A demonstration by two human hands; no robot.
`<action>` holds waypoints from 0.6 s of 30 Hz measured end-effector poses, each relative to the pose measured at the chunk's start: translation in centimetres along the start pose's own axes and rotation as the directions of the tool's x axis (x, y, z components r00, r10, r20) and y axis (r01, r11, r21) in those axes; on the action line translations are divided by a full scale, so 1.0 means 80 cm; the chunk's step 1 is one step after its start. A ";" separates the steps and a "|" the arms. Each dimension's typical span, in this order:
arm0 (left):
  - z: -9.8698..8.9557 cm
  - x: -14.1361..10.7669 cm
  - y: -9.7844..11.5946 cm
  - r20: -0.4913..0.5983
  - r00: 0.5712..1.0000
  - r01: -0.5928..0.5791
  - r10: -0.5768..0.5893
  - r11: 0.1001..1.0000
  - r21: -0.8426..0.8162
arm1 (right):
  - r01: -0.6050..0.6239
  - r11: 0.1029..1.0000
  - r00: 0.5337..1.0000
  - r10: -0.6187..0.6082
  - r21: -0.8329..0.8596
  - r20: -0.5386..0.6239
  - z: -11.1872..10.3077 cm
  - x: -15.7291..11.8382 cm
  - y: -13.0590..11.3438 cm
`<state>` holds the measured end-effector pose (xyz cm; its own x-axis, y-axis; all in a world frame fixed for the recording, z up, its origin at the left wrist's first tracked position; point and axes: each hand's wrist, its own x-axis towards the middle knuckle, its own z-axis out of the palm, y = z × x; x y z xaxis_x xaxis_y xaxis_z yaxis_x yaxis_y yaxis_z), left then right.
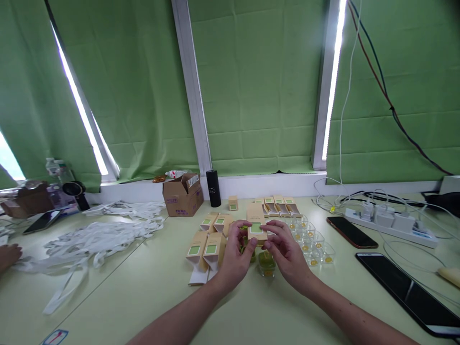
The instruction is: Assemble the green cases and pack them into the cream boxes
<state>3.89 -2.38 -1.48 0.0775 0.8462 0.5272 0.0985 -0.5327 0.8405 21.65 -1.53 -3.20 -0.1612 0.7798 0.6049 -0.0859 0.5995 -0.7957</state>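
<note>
Head view: with cartons (pixel 194 250) at eight o'clock, the left hand (pixel 233 258) pinches the small box (pixel 255 212) at centre together with the right hand (pixel 289 251), best using light, even fingertip pressure to spare its walls, clear containers (pixel 327 254) lying at four o'clock.

Small packing workroom or informal workshop, by look of it: pale worktop (pixel 122 306) under windows covered with green blinds (pixel 257 86), rows of small kraft boxes (pixel 276 206), cluster of clear little containers (pixel 312 242), heap of white straps (pixel 104 237), brown carton (pixel 183 195); crowded power strip (pixel 390 225) with white chargers, loose cables, phone (pixel 352 232) and tablet-like device (pixel 409 290) at right; another person's hand (pixel 9 256) at far left, so shared worktop
</note>
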 end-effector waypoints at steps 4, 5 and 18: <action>0.000 0.001 0.001 -0.023 0.999 -0.033 0.034 0.998 0.045 | -0.011 1.000 1.000 0.011 0.002 -0.005 0.001 -0.001 0.001; 0.000 0.001 0.002 -0.030 0.999 -0.037 0.039 0.998 0.050 | -0.014 1.000 1.000 0.014 -0.002 -0.006 0.002 -0.001 0.002; 0.003 -0.001 0.001 -0.064 0.991 -0.105 0.114 0.986 0.133 | -0.004 1.000 1.000 0.003 -0.019 -0.030 0.004 -0.003 -0.001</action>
<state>4.12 -2.48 -1.45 0.0247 0.7788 0.6268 0.2204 -0.6158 0.7564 21.38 -1.79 -3.30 -0.1320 0.7868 0.6029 -0.0663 0.5999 -0.7973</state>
